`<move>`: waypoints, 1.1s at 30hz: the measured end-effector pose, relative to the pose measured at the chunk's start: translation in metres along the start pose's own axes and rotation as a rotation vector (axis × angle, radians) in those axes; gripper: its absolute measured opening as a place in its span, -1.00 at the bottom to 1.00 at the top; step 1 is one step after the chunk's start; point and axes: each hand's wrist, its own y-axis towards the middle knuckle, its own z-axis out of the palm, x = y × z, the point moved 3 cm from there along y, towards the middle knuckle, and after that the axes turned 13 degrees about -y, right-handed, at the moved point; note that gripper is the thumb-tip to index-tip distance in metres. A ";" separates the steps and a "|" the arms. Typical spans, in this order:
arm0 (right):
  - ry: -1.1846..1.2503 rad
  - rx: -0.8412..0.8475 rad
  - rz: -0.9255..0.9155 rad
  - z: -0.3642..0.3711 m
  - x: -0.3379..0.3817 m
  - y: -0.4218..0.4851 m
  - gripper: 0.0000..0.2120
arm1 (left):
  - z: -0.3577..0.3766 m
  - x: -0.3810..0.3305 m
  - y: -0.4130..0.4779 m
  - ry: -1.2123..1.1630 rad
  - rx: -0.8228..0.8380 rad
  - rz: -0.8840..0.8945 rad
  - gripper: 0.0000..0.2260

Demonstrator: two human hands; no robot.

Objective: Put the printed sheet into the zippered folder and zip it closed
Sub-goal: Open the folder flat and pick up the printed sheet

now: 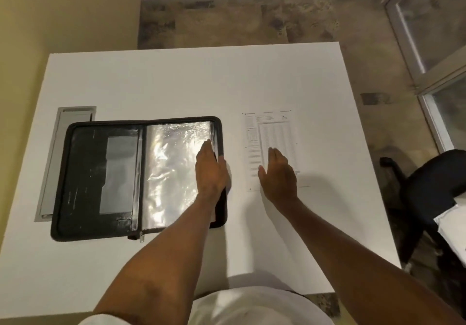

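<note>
White table [176, 85], open zippered folder [100, 173], left hand [210, 171] flat on it, right hand [278, 173] spread on printed sheet [272, 133]

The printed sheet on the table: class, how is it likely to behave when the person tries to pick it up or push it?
The sheet lies flat against the smooth table, so it would probably slide when pushed and be awkward to lift by an edge. It looks like one thin page, so likely light and floppy. The right hand is over it, perhaps to drag it.
</note>
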 end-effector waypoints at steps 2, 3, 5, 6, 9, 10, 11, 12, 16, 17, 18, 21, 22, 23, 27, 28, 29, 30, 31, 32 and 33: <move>0.069 0.018 0.048 0.001 -0.021 0.014 -0.44 | 0.023 -0.010 0.002 -0.050 0.011 -0.014 -0.55; 0.112 0.029 0.080 0.002 -0.031 0.020 -0.44 | 0.033 -0.014 0.003 -0.060 0.017 -0.025 -0.53; 0.104 0.035 0.103 0.005 -0.047 0.031 -0.44 | 0.050 -0.021 0.005 -0.060 0.021 -0.062 -0.47; 0.078 0.039 0.103 0.007 -0.054 0.037 -0.44 | 0.058 -0.022 0.007 -0.055 0.020 -0.082 -0.46; 0.112 0.080 0.151 0.010 -0.070 0.056 -0.44 | 0.077 -0.024 0.009 -0.079 0.016 -0.164 -0.44; 0.127 0.096 0.178 0.011 -0.075 0.063 -0.44 | 0.084 -0.023 0.009 -0.084 0.020 -0.199 -0.45; 0.138 0.113 0.213 0.012 -0.079 0.068 -0.43 | 0.090 -0.022 0.008 -0.077 0.028 -0.232 -0.48; 0.150 0.129 0.247 0.014 -0.082 0.073 -0.43 | 0.096 -0.022 0.007 -0.061 0.035 -0.259 -0.50; 0.222 0.169 0.369 0.024 -0.090 0.079 -0.47 | 0.114 -0.029 -0.003 -0.010 0.005 -0.261 -0.40; 0.242 0.171 0.393 0.027 -0.091 0.080 -0.50 | 0.119 -0.031 -0.005 -0.005 0.002 -0.255 -0.39; 0.263 0.171 0.412 0.029 -0.092 0.080 -0.52 | 0.123 -0.033 -0.007 -0.003 -0.003 -0.258 -0.38; 0.330 0.153 0.441 0.032 -0.093 0.083 -0.55 | 0.130 -0.039 -0.006 0.000 -0.043 -0.306 -0.35; 0.342 0.150 0.438 0.032 -0.093 0.085 -0.55 | 0.131 -0.041 -0.004 0.011 -0.059 -0.316 -0.34; 0.348 0.149 0.433 0.032 -0.094 0.086 -0.55 | 0.132 -0.042 -0.002 0.018 -0.077 -0.324 -0.34; 0.366 0.150 0.419 0.032 -0.096 0.087 -0.55 | 0.133 -0.045 0.011 0.018 -0.159 -0.416 -0.38; 0.364 0.150 0.411 0.032 -0.097 0.087 -0.55 | 0.133 -0.046 0.014 0.009 -0.172 -0.465 -0.41; 0.363 0.151 0.403 0.032 -0.098 0.086 -0.55 | 0.132 -0.047 0.018 -0.010 -0.182 -0.517 -0.44; 0.364 0.152 0.397 0.032 -0.098 0.085 -0.54 | 0.132 -0.047 0.023 -0.028 -0.190 -0.567 -0.47; 0.368 0.155 0.394 0.032 -0.099 0.085 -0.54 | 0.130 -0.047 0.027 -0.044 -0.192 -0.616 -0.49; 0.371 0.157 0.395 0.032 -0.099 0.085 -0.53 | 0.129 -0.046 0.030 -0.060 -0.191 -0.657 -0.50; 0.372 0.158 0.395 0.032 -0.099 0.085 -0.53 | 0.127 -0.044 0.034 -0.088 -0.187 -0.693 -0.50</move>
